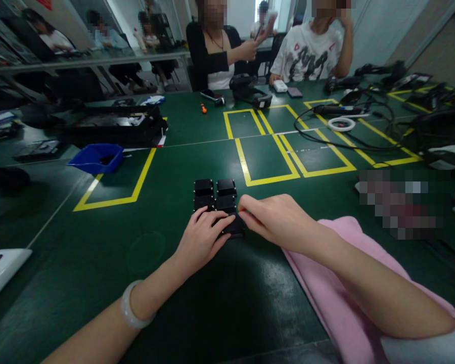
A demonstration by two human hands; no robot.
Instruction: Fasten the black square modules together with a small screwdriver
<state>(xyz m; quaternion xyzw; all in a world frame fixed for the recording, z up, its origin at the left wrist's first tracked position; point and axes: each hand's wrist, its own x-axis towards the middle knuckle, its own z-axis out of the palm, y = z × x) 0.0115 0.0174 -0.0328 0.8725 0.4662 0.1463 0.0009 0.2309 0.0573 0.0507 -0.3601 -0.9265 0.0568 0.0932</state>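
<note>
Small black blocks stand in two columns on the green desk, centred before the person. The left hand has its fingers spread over the near end of the group, its thumb and index finger at the nearest block in the right column. The right hand has its fingers curled and its fingertips pressed together at that block's right edge; whether they pinch something small, I cannot tell. A pale bracelet circles the left wrist. Right of the blocks, a pink cloth lies under the right forearm. Far left sits a blue bin.
</note>
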